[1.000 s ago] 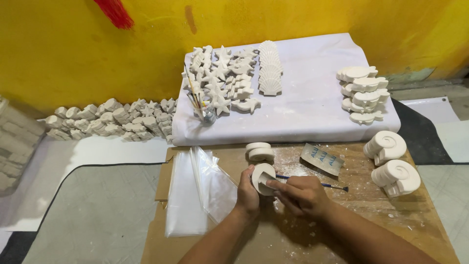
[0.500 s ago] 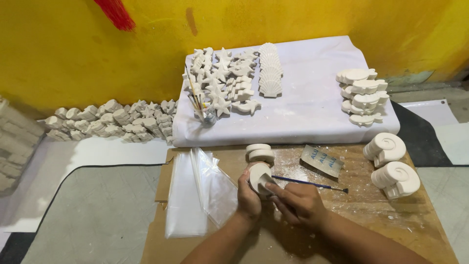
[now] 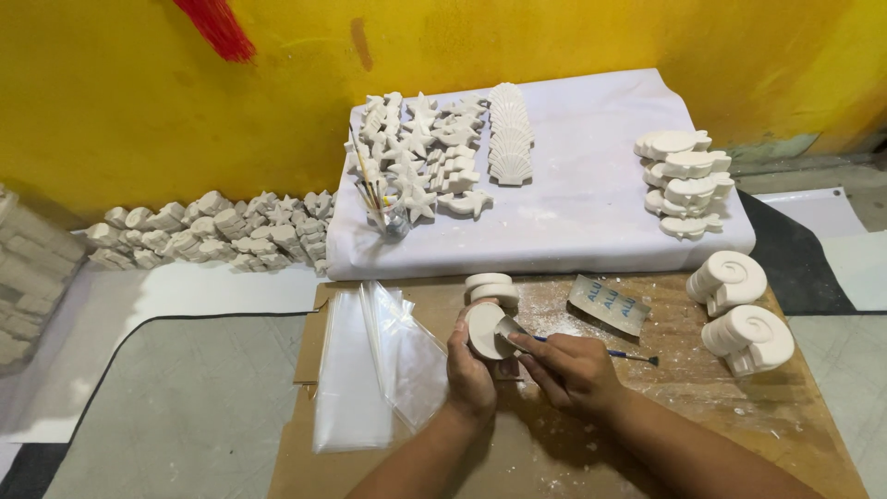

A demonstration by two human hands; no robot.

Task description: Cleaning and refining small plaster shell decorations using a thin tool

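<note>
Two hands meet over the cardboard (image 3: 647, 407), which serves as the landmark here. Your left hand (image 3: 469, 374) is wrapped around a white plaster disc (image 3: 484, 330), fingers closed on its rim, holding it tilted just above the cardboard's middle. Your right hand (image 3: 571, 368) pinches a small blade (image 3: 511, 330) against the disc's face, fingers tight together on it; a thin brush (image 3: 617, 353) with a blue handle sticks out from that hand toward the cardboard's right side, and whether the hand grips it too you cannot tell.

Just behind the disc, near the cardboard's far edge, sits a short stack of discs (image 3: 491, 288). A grey sanding pad (image 3: 609, 304) lies to their right. Two spiral shells (image 3: 740, 310) stand at the cardboard's right edge. Clear plastic bags (image 3: 370, 365) cover its left end.

Beyond the cardboard, a white cloth (image 3: 591, 212) carries starfish casts (image 3: 418, 152), scallop casts (image 3: 509, 134), a jar of brushes (image 3: 390, 218) and stacked casts (image 3: 684, 180) at right. More casts (image 3: 208, 233) line the yellow wall (image 3: 120, 111) to the left.
</note>
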